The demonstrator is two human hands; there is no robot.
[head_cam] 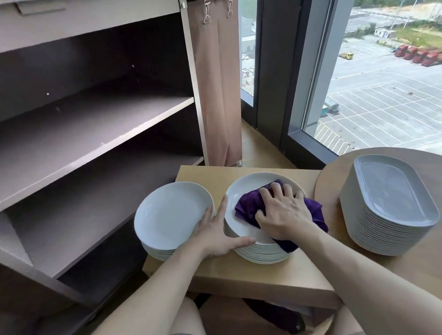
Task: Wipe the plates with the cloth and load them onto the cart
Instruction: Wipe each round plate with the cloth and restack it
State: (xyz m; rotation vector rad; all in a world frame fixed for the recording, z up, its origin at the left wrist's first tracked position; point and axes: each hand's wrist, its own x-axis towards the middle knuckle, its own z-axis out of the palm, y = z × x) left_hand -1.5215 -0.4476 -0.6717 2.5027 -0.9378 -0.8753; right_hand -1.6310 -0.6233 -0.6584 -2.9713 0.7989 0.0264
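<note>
Two stacks of round white plates stand on a small wooden table [253,278]. My right hand [282,212] grips a purple cloth [248,205] and presses it onto the top plate of the right stack [254,232]. My left hand [216,233] lies with straight fingers against the left rim of that same plate, between the two stacks. The left stack [170,216] is untouched on top. The cart [74,133] stands to the left with its grey shelves bare.
A tall stack of oblong pale-blue platters [392,203] sits on a round wooden table [429,268] at the right. A brown fabric bag [219,85] hangs on the cart's right side. Large windows [396,80] fill the wall behind. My knees show below the small table.
</note>
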